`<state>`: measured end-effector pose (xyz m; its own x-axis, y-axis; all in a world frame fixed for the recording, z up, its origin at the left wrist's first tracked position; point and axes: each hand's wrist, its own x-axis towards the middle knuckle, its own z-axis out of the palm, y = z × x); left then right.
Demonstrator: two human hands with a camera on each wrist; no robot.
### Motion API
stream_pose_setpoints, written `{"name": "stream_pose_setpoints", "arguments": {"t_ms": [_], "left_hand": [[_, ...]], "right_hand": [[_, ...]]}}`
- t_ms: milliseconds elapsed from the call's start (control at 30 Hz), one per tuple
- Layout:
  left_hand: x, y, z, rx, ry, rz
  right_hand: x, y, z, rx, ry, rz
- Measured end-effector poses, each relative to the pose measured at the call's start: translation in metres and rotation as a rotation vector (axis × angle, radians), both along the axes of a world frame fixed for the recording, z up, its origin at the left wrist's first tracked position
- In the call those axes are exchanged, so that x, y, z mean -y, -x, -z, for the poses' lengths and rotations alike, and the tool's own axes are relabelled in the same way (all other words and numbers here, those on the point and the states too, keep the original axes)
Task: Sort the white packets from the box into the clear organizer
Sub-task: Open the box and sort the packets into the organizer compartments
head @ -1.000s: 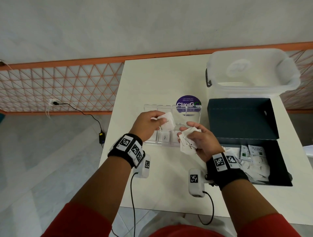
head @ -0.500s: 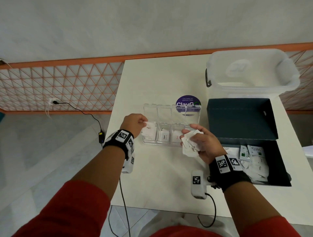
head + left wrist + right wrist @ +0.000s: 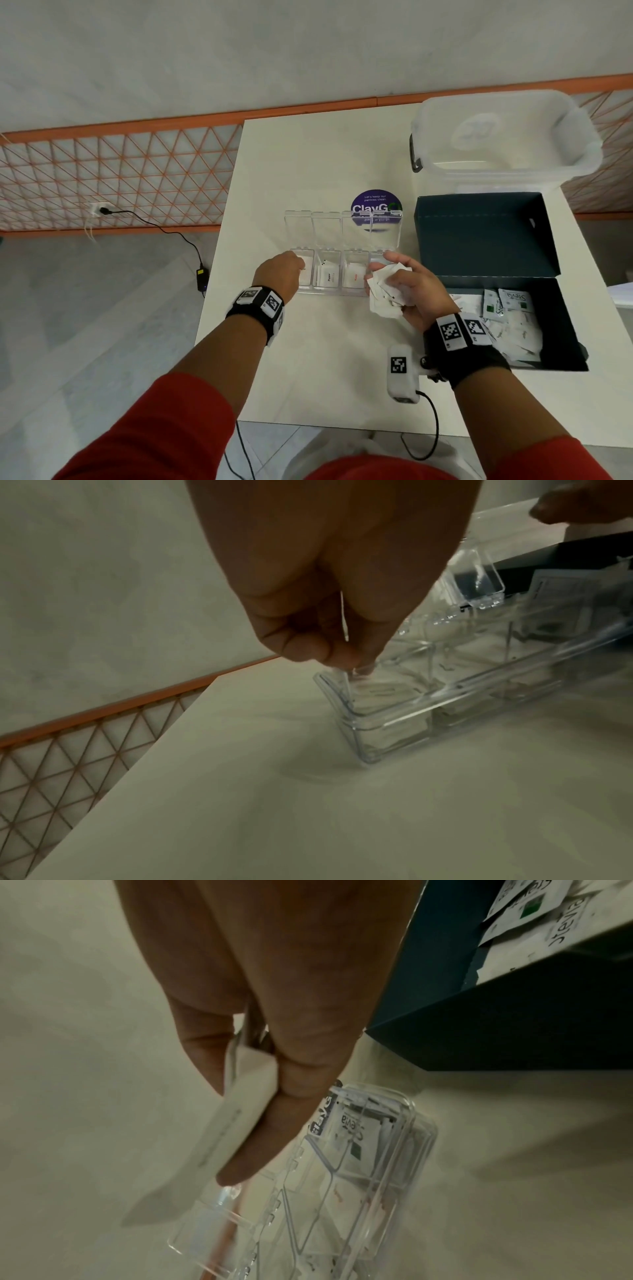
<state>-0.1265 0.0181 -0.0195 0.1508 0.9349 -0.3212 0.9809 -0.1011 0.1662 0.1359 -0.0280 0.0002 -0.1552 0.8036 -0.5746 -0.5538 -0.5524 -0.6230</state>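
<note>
The clear organizer lies open mid-table, with white packets in its compartments. My left hand reaches into the leftmost compartment. The left wrist view shows my left hand pinching a single white packet, seen edge-on, right above that compartment of the organizer. To the organizer's right my right hand grips a bunch of white packets. In the right wrist view the bunch is clamped between thumb and fingers over the organizer. The dark box holds more packets.
A large clear plastic bin stands at the back right, behind the box's raised lid. A purple round sticker lies behind the organizer. The table's left edge is close to my left wrist. A cable hangs off the front edge.
My left hand has carried its packet from over the organizer's middle to the left and down into the leftmost compartment. The right hand with its bunch has barely moved.
</note>
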Motion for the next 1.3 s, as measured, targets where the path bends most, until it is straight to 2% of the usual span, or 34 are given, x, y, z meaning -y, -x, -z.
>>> {"name": "stream_pose_setpoints", "arguments": {"t_ms": [333,400,467,500,567,633,667,867,1033,1133,1300], "left_hand": [[0.002,-0.002,-0.006,0.082,-0.022,-0.130],[0.004,-0.009,-0.018,0.169,-0.087,-0.141],[0.008,-0.023,-0.035,0.390,-0.173,-0.187],[0.010,-0.031,-0.044,0.535,-0.130,-0.218],[0.015,-0.051,-0.060,0.785,0.146,-0.234],[0.021,-0.069,-0.066,0.891,0.381,-0.211],[0.024,-0.075,-0.067,0.923,0.424,-0.212],[0.021,-0.075,-0.068,1.041,0.321,-0.343],[0.014,-0.067,-0.070,1.065,0.169,-0.382],[0.011,-0.064,-0.071,1.079,0.072,-0.374],[0.012,-0.062,-0.073,1.069,0.048,-0.323]], "right_hand": [[-0.008,0.005,0.000,0.100,0.025,0.016],[-0.008,0.004,-0.001,0.080,0.017,0.032],[-0.009,0.006,-0.001,0.025,0.010,0.071],[-0.009,0.008,-0.002,-0.009,0.000,0.095],[-0.010,0.011,-0.004,-0.053,-0.023,0.138],[-0.010,0.014,-0.006,-0.078,-0.045,0.150],[-0.010,0.015,-0.008,-0.088,-0.051,0.151],[-0.009,0.009,-0.007,0.060,-0.016,0.150],[0.001,0.011,-0.004,0.168,-0.051,0.033],[0.005,0.018,-0.008,0.137,-0.093,-0.054],[0.003,0.020,-0.016,0.151,-0.110,-0.045]]}}
